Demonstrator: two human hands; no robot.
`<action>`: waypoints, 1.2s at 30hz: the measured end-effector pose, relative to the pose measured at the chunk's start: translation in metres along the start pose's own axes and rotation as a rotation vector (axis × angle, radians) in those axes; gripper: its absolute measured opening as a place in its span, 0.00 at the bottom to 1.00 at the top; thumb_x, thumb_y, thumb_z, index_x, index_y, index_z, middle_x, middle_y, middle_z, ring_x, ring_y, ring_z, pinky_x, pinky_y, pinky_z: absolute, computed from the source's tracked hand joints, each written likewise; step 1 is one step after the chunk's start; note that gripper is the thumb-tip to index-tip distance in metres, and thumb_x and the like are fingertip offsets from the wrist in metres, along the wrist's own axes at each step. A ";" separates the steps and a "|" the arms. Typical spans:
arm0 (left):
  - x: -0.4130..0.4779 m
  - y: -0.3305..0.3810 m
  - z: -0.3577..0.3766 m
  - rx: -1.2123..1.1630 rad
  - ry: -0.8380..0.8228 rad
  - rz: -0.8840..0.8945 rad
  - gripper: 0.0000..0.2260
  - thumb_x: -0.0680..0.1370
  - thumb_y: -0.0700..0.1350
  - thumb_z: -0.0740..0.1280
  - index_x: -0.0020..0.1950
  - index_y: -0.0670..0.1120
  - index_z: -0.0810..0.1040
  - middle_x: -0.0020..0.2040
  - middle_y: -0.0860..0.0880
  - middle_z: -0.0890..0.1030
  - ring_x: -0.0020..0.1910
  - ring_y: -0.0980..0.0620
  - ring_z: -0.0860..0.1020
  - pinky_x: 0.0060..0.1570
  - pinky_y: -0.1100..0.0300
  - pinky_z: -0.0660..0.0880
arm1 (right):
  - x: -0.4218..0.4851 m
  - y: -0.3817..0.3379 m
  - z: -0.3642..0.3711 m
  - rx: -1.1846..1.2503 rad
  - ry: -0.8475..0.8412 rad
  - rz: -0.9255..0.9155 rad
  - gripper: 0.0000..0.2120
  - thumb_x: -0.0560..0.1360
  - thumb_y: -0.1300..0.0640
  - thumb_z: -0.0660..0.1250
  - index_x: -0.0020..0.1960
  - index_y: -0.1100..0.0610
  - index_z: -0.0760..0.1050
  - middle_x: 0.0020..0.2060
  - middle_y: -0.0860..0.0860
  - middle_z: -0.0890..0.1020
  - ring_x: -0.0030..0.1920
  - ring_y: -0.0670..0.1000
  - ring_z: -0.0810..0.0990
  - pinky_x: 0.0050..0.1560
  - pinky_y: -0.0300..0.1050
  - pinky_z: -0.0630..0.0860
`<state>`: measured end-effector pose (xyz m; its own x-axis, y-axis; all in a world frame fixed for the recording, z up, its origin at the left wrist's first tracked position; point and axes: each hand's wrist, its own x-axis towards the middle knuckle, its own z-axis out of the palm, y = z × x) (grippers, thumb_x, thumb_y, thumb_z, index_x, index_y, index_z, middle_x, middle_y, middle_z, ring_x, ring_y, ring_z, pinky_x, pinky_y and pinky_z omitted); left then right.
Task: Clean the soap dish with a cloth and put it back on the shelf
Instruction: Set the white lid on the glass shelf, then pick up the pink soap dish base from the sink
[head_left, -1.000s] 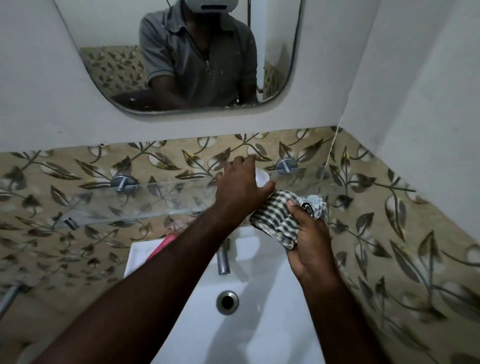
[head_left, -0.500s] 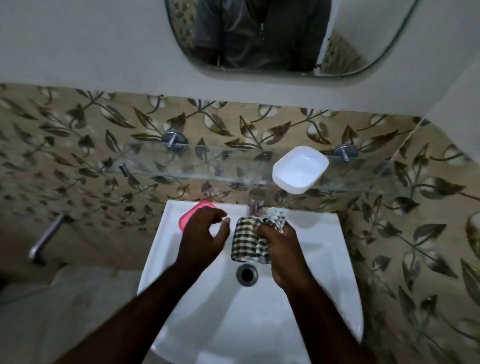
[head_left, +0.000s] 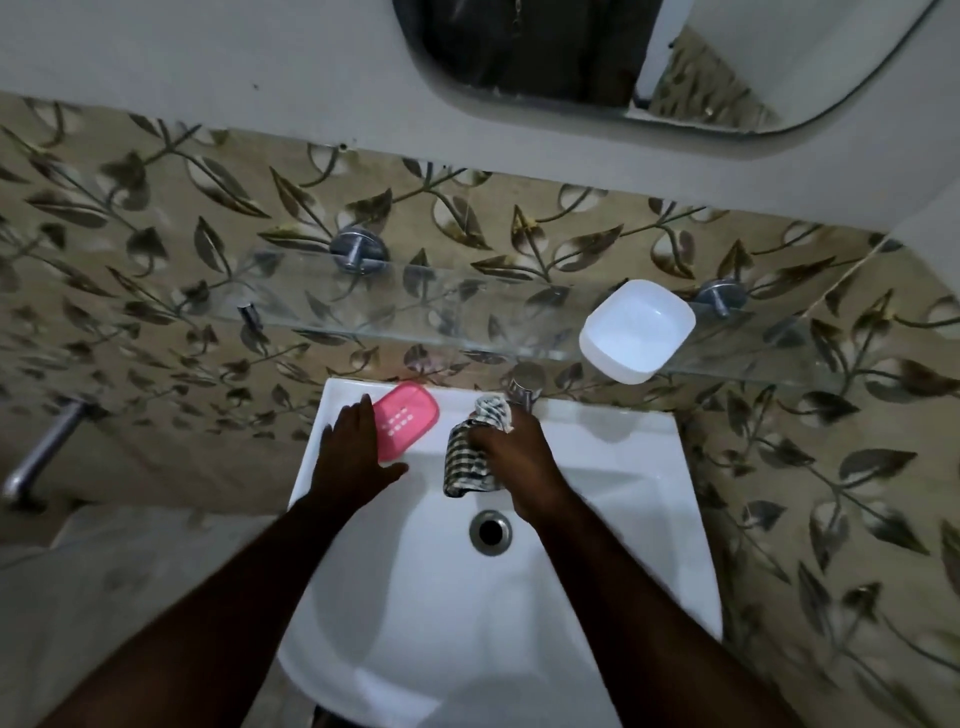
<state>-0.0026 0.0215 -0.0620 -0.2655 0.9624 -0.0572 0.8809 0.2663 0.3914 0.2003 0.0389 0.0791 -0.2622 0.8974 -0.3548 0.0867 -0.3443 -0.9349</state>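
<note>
Partly done, seemingly: white dish (head_left: 636, 330) on glass shelf (head_left: 415, 314); pink insert (head_left: 408, 418) on sink (head_left: 597, 431), left hand (head_left: 353, 457) spread at its edge; right hand (head_left: 522, 467) clutches cloth (head_left: 466, 462). Insert wipe, reshelving remain.

1. The left hand (head_left: 353, 452) lies flat with its back up. Its fingers (head_left: 358, 415) are straight and slightly spread, pointing away from the body, and the thumb juts out to the right.
2. The bare left forearm rises diagonally from the lower left to the wrist, just behind those fingers.
3. The right hand (head_left: 519, 467) is just right of the left fingers and apart from them. Its back is up and it grips a checked cloth (head_left: 467, 462), bunched on its left side.
4. The bare right forearm comes in from the lower right, so both arms converge toward the hands.
</note>
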 end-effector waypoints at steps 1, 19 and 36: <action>0.003 0.000 0.000 -0.014 -0.001 0.005 0.53 0.65 0.56 0.78 0.77 0.35 0.52 0.73 0.35 0.65 0.73 0.36 0.63 0.69 0.38 0.60 | 0.004 0.004 0.001 -0.076 0.016 -0.027 0.09 0.74 0.72 0.62 0.44 0.59 0.71 0.35 0.58 0.72 0.31 0.50 0.74 0.30 0.37 0.73; -0.021 0.006 -0.056 -0.199 0.220 0.214 0.40 0.65 0.42 0.80 0.71 0.33 0.65 0.65 0.34 0.74 0.63 0.35 0.71 0.64 0.47 0.67 | 0.031 -0.010 -0.003 -0.431 0.235 -0.186 0.08 0.70 0.54 0.67 0.33 0.55 0.76 0.31 0.49 0.78 0.35 0.49 0.77 0.41 0.49 0.75; -0.061 0.061 -0.116 -0.471 0.187 0.348 0.41 0.69 0.52 0.76 0.76 0.42 0.60 0.70 0.48 0.71 0.68 0.55 0.69 0.67 0.61 0.65 | 0.011 -0.026 -0.043 -0.351 -0.057 -0.327 0.14 0.76 0.54 0.70 0.40 0.66 0.77 0.31 0.59 0.78 0.33 0.49 0.77 0.34 0.40 0.71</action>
<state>0.0214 -0.0269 0.0720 -0.0954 0.9516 0.2921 0.6716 -0.1550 0.7245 0.2363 0.0692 0.0993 -0.3813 0.9231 -0.0498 0.3077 0.0759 -0.9485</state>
